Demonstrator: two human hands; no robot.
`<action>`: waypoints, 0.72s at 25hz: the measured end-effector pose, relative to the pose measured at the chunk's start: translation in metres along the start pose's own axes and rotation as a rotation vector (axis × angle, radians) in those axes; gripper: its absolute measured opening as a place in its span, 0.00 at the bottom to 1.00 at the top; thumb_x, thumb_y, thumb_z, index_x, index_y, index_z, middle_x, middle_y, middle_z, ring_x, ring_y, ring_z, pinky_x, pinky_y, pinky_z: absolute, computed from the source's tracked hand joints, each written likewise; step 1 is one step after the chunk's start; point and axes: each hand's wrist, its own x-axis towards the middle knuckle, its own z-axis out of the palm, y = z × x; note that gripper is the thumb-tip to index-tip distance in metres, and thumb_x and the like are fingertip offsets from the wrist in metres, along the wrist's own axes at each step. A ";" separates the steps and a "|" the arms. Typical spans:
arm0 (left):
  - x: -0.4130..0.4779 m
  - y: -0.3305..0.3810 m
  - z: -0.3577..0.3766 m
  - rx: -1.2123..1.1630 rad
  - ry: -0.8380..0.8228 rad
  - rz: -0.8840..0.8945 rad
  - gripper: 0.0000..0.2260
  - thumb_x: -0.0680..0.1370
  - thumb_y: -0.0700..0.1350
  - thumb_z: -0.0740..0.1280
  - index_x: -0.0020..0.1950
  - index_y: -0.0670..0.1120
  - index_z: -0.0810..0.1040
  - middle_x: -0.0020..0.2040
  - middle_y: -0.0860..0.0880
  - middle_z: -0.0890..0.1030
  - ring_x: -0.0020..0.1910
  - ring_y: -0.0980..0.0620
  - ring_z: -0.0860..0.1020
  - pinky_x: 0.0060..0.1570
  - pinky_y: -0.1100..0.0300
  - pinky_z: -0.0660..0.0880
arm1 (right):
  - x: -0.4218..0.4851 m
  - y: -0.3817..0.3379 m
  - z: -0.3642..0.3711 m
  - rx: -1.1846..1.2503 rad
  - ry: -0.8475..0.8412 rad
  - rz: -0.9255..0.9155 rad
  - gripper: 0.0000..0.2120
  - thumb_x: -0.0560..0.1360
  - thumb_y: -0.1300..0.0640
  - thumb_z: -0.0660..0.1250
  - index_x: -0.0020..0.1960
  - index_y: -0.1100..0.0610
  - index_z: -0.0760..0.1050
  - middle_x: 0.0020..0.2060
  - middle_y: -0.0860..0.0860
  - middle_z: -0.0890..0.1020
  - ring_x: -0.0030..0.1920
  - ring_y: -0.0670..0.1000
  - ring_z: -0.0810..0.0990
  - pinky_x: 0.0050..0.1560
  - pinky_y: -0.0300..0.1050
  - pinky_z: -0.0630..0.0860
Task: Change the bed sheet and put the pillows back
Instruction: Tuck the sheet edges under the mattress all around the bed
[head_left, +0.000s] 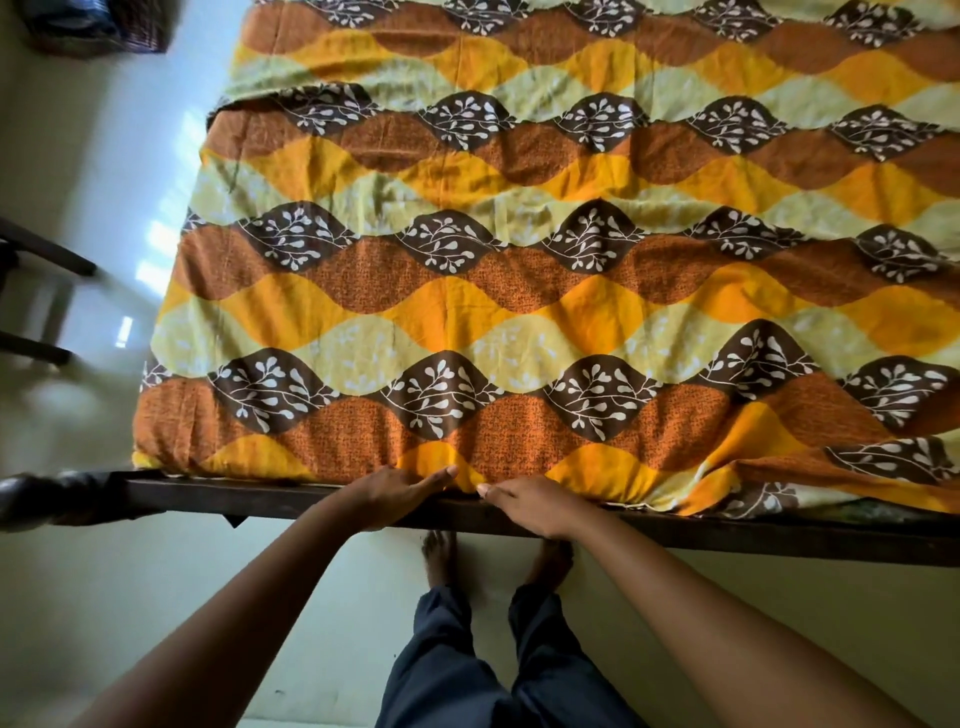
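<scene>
A cotton-looking bed sheet (545, 291) covers the mattress, printed with wavy bands of orange, rust, pale yellow and brown leaf shapes holding white sprigs. The bands run side to side, parallel to the near edge. The sheet runs out of view at the top and the right, so its long axis cannot be told. The cloth lies mostly smooth, with soft wrinkles and a loose, rumpled fold at the near right. It hangs over the mattress edge onto a dark wooden bed frame (234, 499).

The left hand (400, 491) presses flat on the sheet's near edge, fingers straight. The right hand (530, 506) rests just beside it at the same edge; its fingertips are hidden, so its grip cannot be told.

The floor (104, 171) is pale and glossy.
</scene>
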 end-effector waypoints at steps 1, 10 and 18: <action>-0.002 -0.006 0.005 0.027 0.038 0.088 0.30 0.75 0.67 0.52 0.55 0.43 0.77 0.50 0.42 0.79 0.50 0.43 0.76 0.49 0.56 0.71 | -0.005 0.004 0.007 0.032 0.165 -0.076 0.22 0.80 0.43 0.53 0.63 0.56 0.75 0.59 0.57 0.79 0.58 0.54 0.77 0.57 0.48 0.74; -0.031 0.017 0.032 0.137 0.329 0.452 0.12 0.79 0.45 0.62 0.61 0.48 0.78 0.57 0.49 0.79 0.52 0.51 0.78 0.47 0.62 0.73 | -0.088 0.025 0.025 0.480 0.977 -0.042 0.07 0.77 0.59 0.64 0.50 0.56 0.81 0.43 0.47 0.83 0.43 0.41 0.80 0.40 0.27 0.74; -0.005 0.149 0.105 0.341 0.145 0.656 0.14 0.80 0.46 0.60 0.65 0.49 0.73 0.63 0.49 0.75 0.57 0.52 0.76 0.52 0.59 0.75 | -0.199 0.144 -0.045 0.218 0.838 0.059 0.14 0.77 0.57 0.63 0.62 0.52 0.74 0.55 0.45 0.73 0.50 0.44 0.75 0.45 0.33 0.73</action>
